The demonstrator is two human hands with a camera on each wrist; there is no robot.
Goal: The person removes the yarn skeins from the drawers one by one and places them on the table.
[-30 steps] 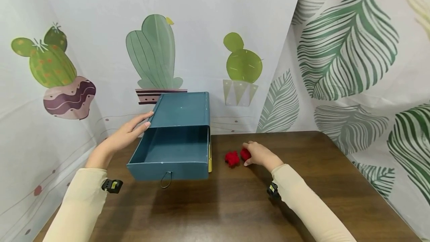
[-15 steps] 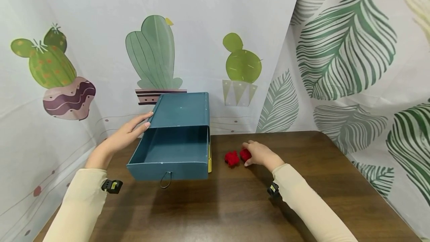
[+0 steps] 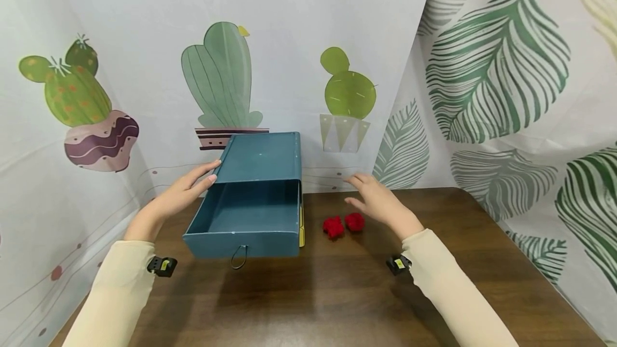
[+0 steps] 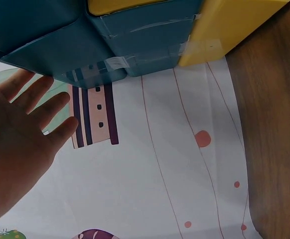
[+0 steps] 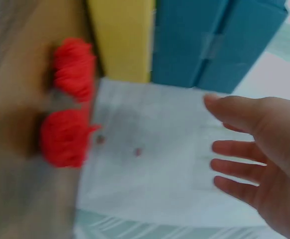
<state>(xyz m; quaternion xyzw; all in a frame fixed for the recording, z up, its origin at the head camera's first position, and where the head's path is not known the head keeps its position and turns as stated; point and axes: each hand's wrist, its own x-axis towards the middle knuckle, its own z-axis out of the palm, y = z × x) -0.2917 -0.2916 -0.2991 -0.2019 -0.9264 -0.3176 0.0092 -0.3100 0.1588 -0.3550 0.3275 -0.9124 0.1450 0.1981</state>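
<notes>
Head view, from the left: the cloth (image 3: 289, 9) with its cactus prints stands behind the table (image 3: 270, 304), and your left hand (image 3: 175, 197) reaches in with its fingers long and relaxed, the tips at the left edge of the blue box (image 3: 262, 155); how firmly they touch, you cannot tell from here. A black wrist camera (image 3: 162, 266) sits by your left cuff. Toward you, the drawer (image 3: 212, 245) juts out from under the box top, its wire loop (image 3: 238, 257) hanging at the front, and a yellow box (image 3: 302, 232) shows low on the right side. The blue and yellow boxes stand between your left hand and the two red balls. Those lie on the table to the right: the left ball (image 3: 333, 227) near the yellow box, the right ball (image 3: 354, 222) just beside it, so the left one sits between the boxes and its mate. Your right hand (image 3: 378, 200) hangs above and to the right of the pair, well off the table, thumb and fingers wide apart. Half a second ago those fingers were around the right ball; now it lies uncovered and your right hand has lifted away, while your left hand, drawer and left ball have kept their places.
</notes>
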